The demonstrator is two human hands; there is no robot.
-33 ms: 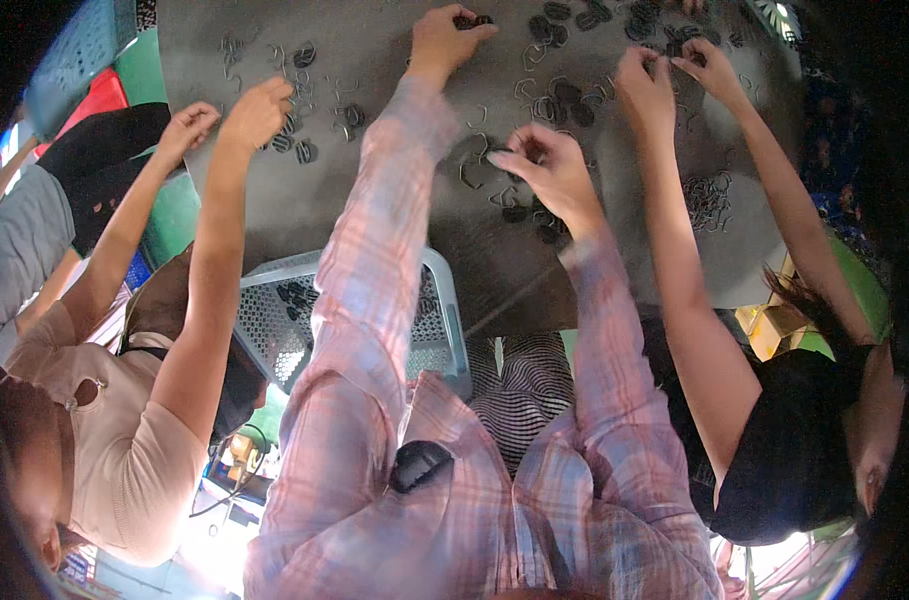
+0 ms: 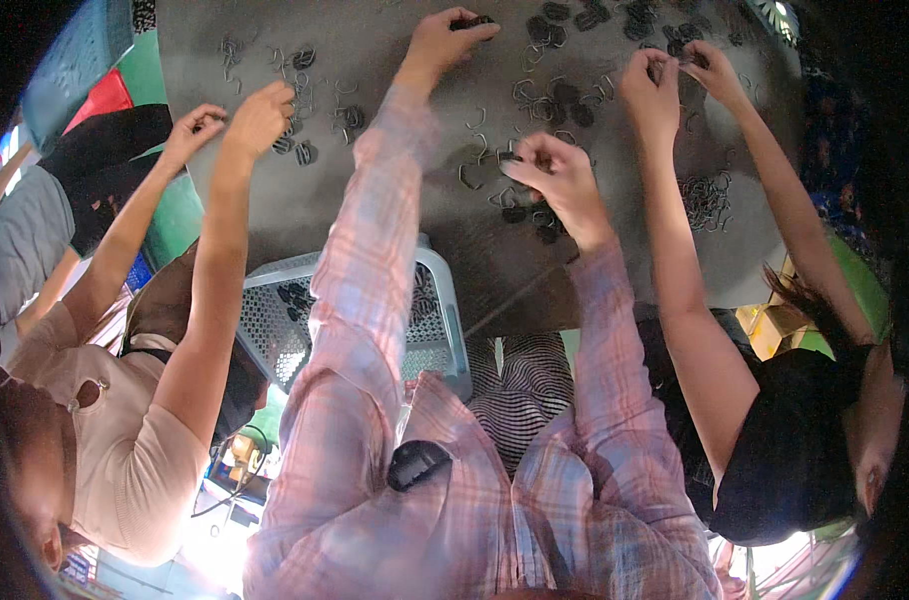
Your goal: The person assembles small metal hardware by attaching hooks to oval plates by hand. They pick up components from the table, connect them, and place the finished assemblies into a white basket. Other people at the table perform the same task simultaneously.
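Observation:
At the far middle of the grey table (image 2: pixel 395 210), my left hand (image 2: pixel 437 48) is closed on a small black oval piece (image 2: pixel 472 22). Nearer and to the right, my right hand (image 2: pixel 565 175) has thumb and fingers drawn together. Something small and dark shows at its fingertips, too blurred to name. Bent wire hooks (image 2: pixel 471 176) lie just left of these fingertips. Below the right hand are a few black oval pieces (image 2: pixel 515 213). Beyond it spreads a mixed group of hooks and black ovals (image 2: pixel 567 95).
A grey perforated basket (image 2: pixel 443 270) holding black pieces stands under my left forearm. Co-workers' hands (image 2: pixel 260 120) on the left and hands (image 2: pixel 655 90) on the right work close by. A pile of wire hooks (image 2: pixel 708 203) lies beside the right co-worker's forearms.
My right hand has shifted slightly right and toward me. My left hand has stayed almost in place, still holding the black oval piece.

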